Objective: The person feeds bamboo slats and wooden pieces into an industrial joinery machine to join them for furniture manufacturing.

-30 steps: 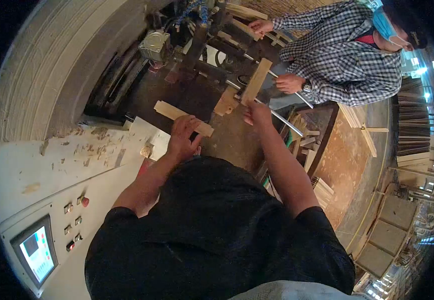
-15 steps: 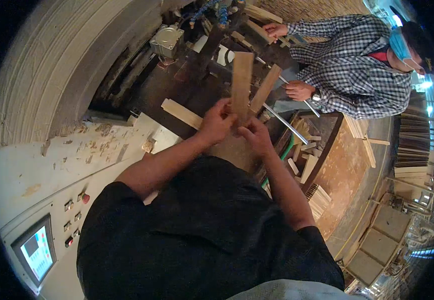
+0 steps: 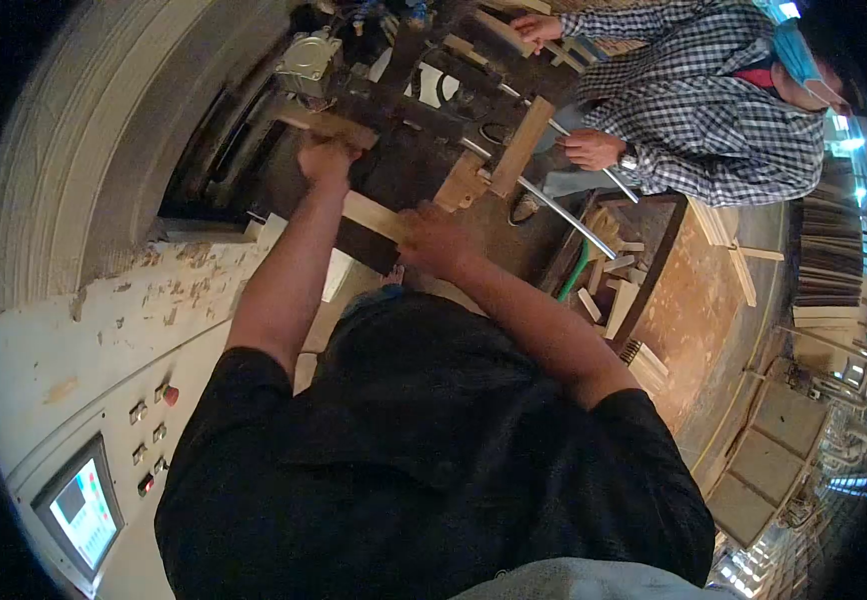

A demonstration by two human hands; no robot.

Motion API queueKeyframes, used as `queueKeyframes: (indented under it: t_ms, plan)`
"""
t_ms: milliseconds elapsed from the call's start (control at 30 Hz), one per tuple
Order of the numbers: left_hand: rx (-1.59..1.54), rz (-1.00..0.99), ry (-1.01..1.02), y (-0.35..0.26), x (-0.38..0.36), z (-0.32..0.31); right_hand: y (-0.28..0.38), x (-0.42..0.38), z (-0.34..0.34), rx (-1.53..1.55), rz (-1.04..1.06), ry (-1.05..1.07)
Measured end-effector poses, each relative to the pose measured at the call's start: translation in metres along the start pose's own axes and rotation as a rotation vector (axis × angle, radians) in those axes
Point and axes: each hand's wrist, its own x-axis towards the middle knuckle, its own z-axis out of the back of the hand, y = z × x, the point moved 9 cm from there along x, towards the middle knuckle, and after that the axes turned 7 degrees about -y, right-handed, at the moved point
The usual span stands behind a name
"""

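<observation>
The left hand (image 3: 325, 162) was wrapped around a wood block (image 3: 346, 127) poking out on both sides, and the right hand (image 3: 440, 240) was closed on the end of a flat board (image 3: 370, 213) to its left.

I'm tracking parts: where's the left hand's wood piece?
In the head view, the wood piece is upper left, in the left hand, just below the metal housing.
</observation>
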Motion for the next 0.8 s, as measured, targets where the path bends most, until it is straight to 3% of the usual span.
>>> queueKeyframes:
  t_ms: [100,167,267,400,467,500,567,600,667,800]
  plan:
    - [0.150,-0.124,-0.045,0.005,0.003,-0.016,-0.016,-0.021,-0.002,-0.082,-0.065,0.010]
    - [0.687,-0.387,-0.135,-0.020,-0.007,-0.031,-0.030,-0.038,0.001,-0.041,-0.052,-0.041]
    - [0.944,-0.472,-0.226,-0.023,-0.006,-0.043,-0.065,-0.071,-0.006,0.025,-0.096,-0.114]
    - [1.104,-0.464,-0.052,-0.020,-0.003,-0.055,-0.107,-0.120,-0.020,0.160,-0.284,-0.168]
    - [0.888,-0.284,-0.023,0.006,0.010,-0.046,-0.124,-0.147,-0.040,0.321,-0.284,-0.247]
    - [0.891,-0.288,-0.021,0.004,0.004,-0.048,-0.127,-0.156,-0.039,0.474,-0.276,-0.325]
    - [1.102,-0.603,-0.106,-0.017,-0.014,-0.058,-0.129,-0.175,-0.043,0.525,-0.289,-0.367]
    - [1.105,-0.609,-0.098,-0.017,-0.011,-0.060,-0.132,-0.181,-0.042,0.570,-0.300,-0.405]
    - [0.972,-0.192,-0.040,0.012,0.014,-0.044,-0.141,-0.190,-0.049,0.606,-0.349,-0.443]
    - [0.780,-0.175,0.059,0.025,0.015,-0.051,-0.156,-0.202,-0.036,0.707,-0.451,-0.581]
